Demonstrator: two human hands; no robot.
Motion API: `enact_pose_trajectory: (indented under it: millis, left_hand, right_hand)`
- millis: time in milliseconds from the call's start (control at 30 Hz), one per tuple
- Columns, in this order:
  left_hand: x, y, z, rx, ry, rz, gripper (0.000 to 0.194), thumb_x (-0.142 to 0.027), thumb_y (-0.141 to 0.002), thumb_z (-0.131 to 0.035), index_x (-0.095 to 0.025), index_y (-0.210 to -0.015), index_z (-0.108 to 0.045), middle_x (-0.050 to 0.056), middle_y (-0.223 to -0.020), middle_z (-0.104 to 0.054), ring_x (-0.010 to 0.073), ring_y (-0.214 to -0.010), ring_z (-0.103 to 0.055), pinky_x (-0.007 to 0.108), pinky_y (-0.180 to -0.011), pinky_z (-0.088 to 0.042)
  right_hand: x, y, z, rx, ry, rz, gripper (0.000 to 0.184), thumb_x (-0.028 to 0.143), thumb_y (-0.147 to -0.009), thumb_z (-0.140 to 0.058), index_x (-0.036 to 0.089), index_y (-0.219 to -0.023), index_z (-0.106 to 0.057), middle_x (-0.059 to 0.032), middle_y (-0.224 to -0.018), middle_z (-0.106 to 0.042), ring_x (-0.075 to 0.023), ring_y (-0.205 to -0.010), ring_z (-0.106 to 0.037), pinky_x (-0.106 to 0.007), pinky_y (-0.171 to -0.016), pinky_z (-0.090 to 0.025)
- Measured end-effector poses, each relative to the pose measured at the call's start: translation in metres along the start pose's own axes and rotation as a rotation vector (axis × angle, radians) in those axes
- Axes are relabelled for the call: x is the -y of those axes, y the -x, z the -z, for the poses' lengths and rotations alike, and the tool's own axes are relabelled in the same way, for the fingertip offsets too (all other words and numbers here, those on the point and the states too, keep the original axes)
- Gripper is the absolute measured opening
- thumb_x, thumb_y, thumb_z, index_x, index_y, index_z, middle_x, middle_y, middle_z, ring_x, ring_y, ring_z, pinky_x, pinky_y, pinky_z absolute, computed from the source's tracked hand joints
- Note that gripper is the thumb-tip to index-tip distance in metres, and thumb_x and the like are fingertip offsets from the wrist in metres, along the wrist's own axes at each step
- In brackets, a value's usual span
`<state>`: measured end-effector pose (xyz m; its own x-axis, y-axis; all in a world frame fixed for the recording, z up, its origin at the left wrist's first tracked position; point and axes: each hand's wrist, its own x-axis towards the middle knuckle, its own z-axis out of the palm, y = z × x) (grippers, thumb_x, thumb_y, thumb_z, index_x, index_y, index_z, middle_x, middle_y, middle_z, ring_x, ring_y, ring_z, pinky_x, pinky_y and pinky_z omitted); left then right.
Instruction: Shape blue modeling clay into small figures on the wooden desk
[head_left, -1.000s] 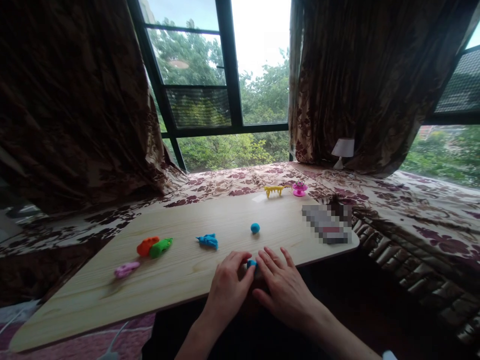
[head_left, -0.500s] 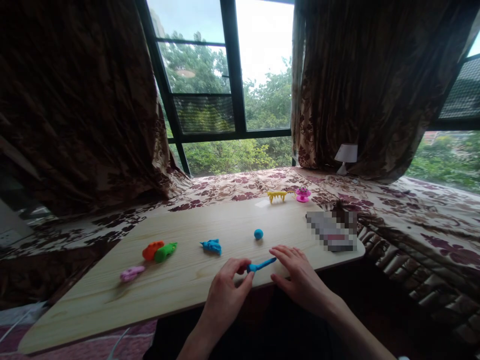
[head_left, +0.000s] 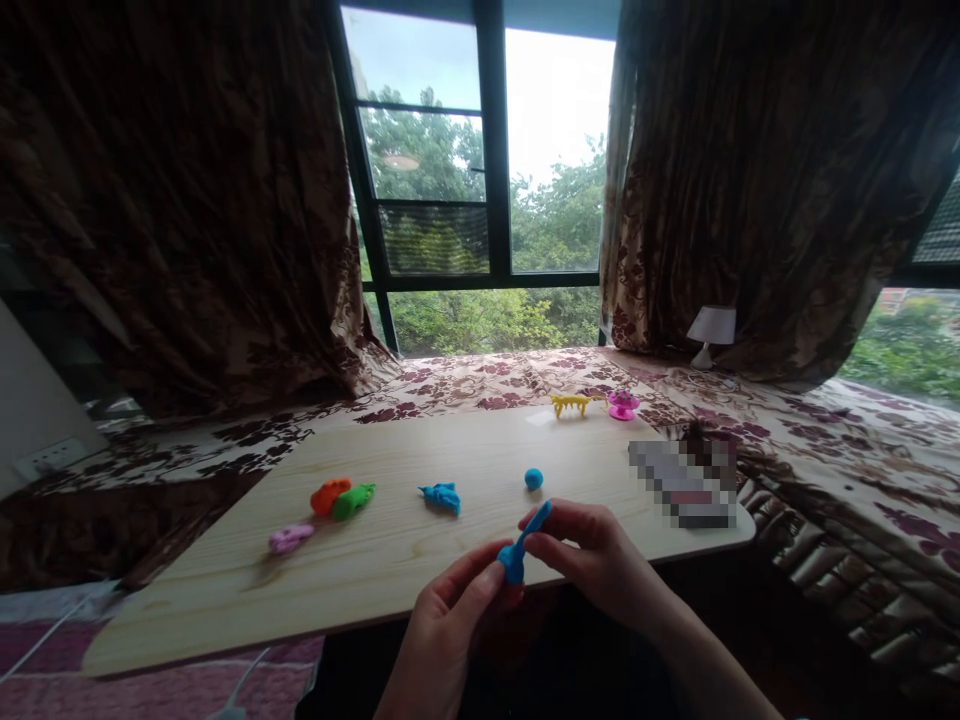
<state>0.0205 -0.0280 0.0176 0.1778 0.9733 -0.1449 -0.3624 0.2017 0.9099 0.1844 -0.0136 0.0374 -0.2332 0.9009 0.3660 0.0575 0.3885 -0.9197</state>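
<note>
A piece of blue modelling clay [head_left: 513,562], with a rounded lump and a long thin tail, is held at the near edge of the table. My left hand [head_left: 457,610] pinches its thick end between thumb and fingers. With thumb and forefinger, my right hand [head_left: 592,550] grips the thin strip, which points up and to the right. Just beyond my hands rests a small blue clay ball [head_left: 533,479]. Farther left lies a blue clay shape [head_left: 441,497] with a pointed end.
Orange [head_left: 330,497], green [head_left: 353,502] and pink [head_left: 290,539] clay lumps lie on the left of the wooden table [head_left: 225,590]. At the back stand a yellow animal figure [head_left: 570,404] and a pink dish-shaped piece [head_left: 622,404]. A blurred-out item [head_left: 686,490] is at right.
The blue clay has been lifted and its strip tilted upward. My right hand has gone from spread fingers beside the strip to pinching it. The view has shifted slightly.
</note>
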Motion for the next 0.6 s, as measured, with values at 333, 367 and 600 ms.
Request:
enact_pose_trajectory:
  millis: [333, 367, 600]
  left_hand:
    - [0.0, 0.0, 0.002, 0.033, 0.077, 0.006, 0.036, -0.028, -0.069, -0.07, -0.017, -0.103, -0.067, 0.008, -0.104, -0.07, 0.0208, -0.095, -0.064, 0.027, -0.084, -0.051]
    - [0.001, -0.001, 0.002, 0.048, 0.096, 0.019, 0.036, -0.028, -0.069, -0.07, -0.017, -0.103, -0.067, 0.008, -0.106, -0.07, 0.0205, -0.094, -0.064, 0.028, -0.084, -0.051]
    - [0.005, -0.004, 0.003, 0.103, 0.229, 0.077, 0.035, -0.026, -0.072, -0.067, -0.014, -0.105, -0.066, 0.009, -0.091, -0.072, 0.017, -0.08, -0.066, 0.031, -0.081, -0.052]
  right_hand:
    - [0.002, 0.0, -0.009, -0.009, 0.188, 0.065, 0.01, 0.022, -0.083, -0.058, 0.016, -0.079, -0.065, 0.001, -0.072, -0.062, -0.0129, -0.069, -0.055, -0.023, -0.067, -0.045]
    - [0.002, 0.0, -0.008, -0.01, 0.209, 0.078, 0.012, 0.023, -0.083, -0.057, 0.016, -0.078, -0.065, 0.0008, -0.072, -0.061, -0.0128, -0.069, -0.055, -0.023, -0.067, -0.045]
    - [0.008, -0.004, 0.005, 0.082, 0.225, 0.112, 0.017, 0.028, -0.086, -0.055, 0.017, -0.089, -0.068, -0.0034, -0.094, -0.062, -0.0161, -0.085, -0.056, -0.027, -0.077, -0.045]
